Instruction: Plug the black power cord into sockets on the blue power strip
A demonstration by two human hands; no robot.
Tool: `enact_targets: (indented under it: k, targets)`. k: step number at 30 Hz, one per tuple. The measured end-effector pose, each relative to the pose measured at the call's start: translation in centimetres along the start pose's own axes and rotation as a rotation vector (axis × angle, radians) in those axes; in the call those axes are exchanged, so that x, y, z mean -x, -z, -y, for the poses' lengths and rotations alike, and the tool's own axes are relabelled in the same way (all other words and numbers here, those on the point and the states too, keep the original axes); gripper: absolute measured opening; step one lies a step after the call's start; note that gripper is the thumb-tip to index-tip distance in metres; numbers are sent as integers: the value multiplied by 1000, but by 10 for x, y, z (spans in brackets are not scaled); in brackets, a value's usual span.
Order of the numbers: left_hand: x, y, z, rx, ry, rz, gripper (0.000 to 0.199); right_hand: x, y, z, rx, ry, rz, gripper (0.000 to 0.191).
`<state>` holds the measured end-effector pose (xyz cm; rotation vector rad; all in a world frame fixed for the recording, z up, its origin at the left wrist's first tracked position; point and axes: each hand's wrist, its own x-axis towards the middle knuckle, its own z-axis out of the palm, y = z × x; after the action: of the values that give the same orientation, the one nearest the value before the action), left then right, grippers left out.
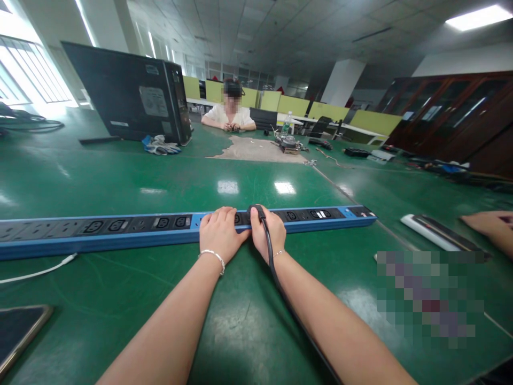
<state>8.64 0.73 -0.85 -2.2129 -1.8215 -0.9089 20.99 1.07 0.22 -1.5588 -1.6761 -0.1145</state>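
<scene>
A long blue power strip with black sockets [182, 223] lay across the glossy green desk [132, 315]. The left hand [220, 232] grasped it, fingers over the top and thumb along the near side. Just beside, the right hand [272, 230] gripped a black plug [256, 209] against the strip's sockets; whether its pins were seated could not be told. A thick black cable [276, 278] ran from the plug along the right forearm. A thin white cable [44, 274] ended near the strip's left part.
</scene>
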Motion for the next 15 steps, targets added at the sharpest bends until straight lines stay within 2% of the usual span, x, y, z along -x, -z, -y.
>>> enact_targets:
  k: [7,15]
  targets:
    - [0,1,0,13,-2,13,53,-4,2,-2,-88,-66,53,38]
    - [1,0,0,14,1,12,55,-6,0,-3,-130,-103,39,40]
